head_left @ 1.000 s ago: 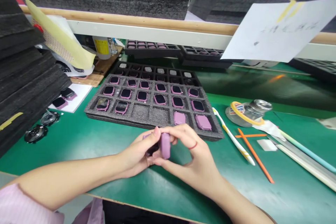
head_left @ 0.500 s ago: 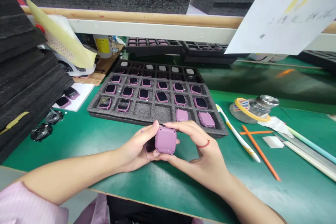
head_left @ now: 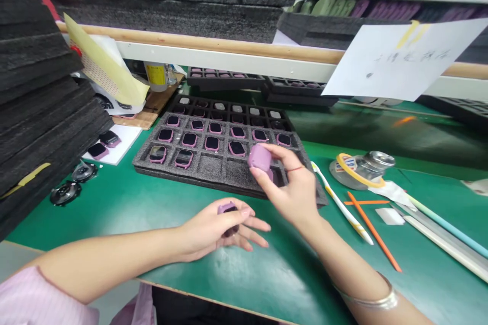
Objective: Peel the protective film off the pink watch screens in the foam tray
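Observation:
Over the right front of a grey foam tray [head_left: 183, 179], my right hand [head_left: 295, 190] pinches a purple watch case [head_left: 260, 157] between thumb and fingers, its plain purple side toward me. Nearer the bench edge, my left hand [head_left: 213, 228] keeps a second purple watch [head_left: 229, 209] with a dark screen against its palm under the thumb, the other fingers stretched out. Tray cells hold several purple-framed watches with dark screens, such as one watch [head_left: 184, 157] in the front row. My right hand partly hides the cells at the tray's right side.
Right of the tray lie a toothbrush [head_left: 341, 203], orange sticks [head_left: 375, 233], a white block [head_left: 389, 216] and a glass jar [head_left: 360, 170] with a yellow ring. Stacked black foam [head_left: 34, 86] stands left, near loose watch parts [head_left: 65, 193]. A shelf rail [head_left: 213, 58] crosses above.
My hands have parted. My right hand has carried the purple watch case up and right over the tray; my left hand has stayed low, its fingers spreading. The view has tilted up slightly.

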### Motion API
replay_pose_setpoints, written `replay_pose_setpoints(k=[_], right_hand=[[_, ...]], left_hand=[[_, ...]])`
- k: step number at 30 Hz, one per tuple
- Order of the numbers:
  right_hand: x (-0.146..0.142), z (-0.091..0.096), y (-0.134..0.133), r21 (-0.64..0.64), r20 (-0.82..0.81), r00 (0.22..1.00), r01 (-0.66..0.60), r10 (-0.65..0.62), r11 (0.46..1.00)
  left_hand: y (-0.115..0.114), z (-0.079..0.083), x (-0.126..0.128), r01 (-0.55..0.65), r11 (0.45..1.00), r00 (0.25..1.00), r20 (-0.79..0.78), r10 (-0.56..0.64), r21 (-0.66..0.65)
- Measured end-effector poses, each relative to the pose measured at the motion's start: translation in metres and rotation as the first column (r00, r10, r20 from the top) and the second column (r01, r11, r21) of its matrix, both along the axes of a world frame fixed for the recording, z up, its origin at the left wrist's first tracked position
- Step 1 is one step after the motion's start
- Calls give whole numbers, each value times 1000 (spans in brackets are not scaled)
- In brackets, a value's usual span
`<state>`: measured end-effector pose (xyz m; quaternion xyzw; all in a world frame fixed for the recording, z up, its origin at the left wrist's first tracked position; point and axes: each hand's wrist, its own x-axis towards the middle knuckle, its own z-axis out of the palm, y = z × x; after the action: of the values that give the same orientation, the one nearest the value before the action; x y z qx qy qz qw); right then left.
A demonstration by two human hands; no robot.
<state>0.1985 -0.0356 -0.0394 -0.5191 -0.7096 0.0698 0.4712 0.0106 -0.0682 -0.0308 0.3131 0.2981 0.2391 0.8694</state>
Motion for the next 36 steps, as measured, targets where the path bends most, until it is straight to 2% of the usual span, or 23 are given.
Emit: replay_pose_setpoints(k=[2, 4, 6, 9, 11, 13, 15, 17, 20, 24, 26, 27, 29, 31, 32, 34, 36], right_hand=[[-5, -9, 7, -43, 90, 995, -42, 46, 998], [-9, -15, 8, -82, 120, 989, -77, 86, 994], [-9, -15, 1, -80, 97, 992, -73, 80, 994], [-7, -4, -18, -43, -9, 995, -98, 97, 994], [-7, 4, -31, -15, -63, 976, -211, 210, 977], [-9, 10, -42, -21, -40, 937, -348, 347, 937], [-11, 13, -48, -55, 5, 911, -411, 411, 910], [-12, 14, -50, -64, 15, 910, -413, 415, 908], [-14, 14, -50, -2, -4, 915, -403, 403, 915], [-18, 16, -52, 127, 52, 937, -348, 344, 929], [-19, 18, -53, 157, 28, 959, -284, 283, 946], [-20, 19, -54, 160, -28, 969, -239, 246, 958], [-19, 21, -55, 143, -246, 957, -122, 155, 982], [-17, 20, -56, 128, -482, 872, -22, 81, 992], [-15, 20, -57, 114, -548, 833, -14, 74, 993], [-13, 17, -59, 79, -547, 824, -124, 147, 989], [-13, 15, -60, 5, -420, 864, -303, 277, 953]], left_hand=[[-1, -2, 0, 115, 993, 993, 25, -115, 30], [-1, -3, -2, 202, 971, 979, -32, -199, 130], [0, -3, -3, 235, 946, 969, -128, -211, 221], [3, -3, -4, 181, 946, 969, -211, -125, 270], [5, -5, -4, 105, 964, 977, -206, -54, 243], [8, -8, -4, 36, 986, 991, -130, -15, 161], [9, -9, -3, -31, 998, 999, -20, 32, 58], [10, -9, -3, -67, 998, 996, 64, 69, -20], [11, -5, -2, -57, 996, 989, 130, 66, -69], [12, -1, -1, -55, 997, 987, 146, 62, -48], [13, 0, -1, -54, 998, 987, 149, 56, -19], [12, 0, -1, -48, 999, 987, 150, 48, -8], [12, 0, -1, -21, 1000, 988, 154, 22, -6], [12, -1, -2, 17, 1000, 987, 161, -14, -15], [12, -1, -3, 31, 999, 985, 171, -28, -18], [12, -2, -4, 42, 999, 981, 190, -38, -20], [12, -2, -4, 43, 999, 981, 191, -38, -21]])
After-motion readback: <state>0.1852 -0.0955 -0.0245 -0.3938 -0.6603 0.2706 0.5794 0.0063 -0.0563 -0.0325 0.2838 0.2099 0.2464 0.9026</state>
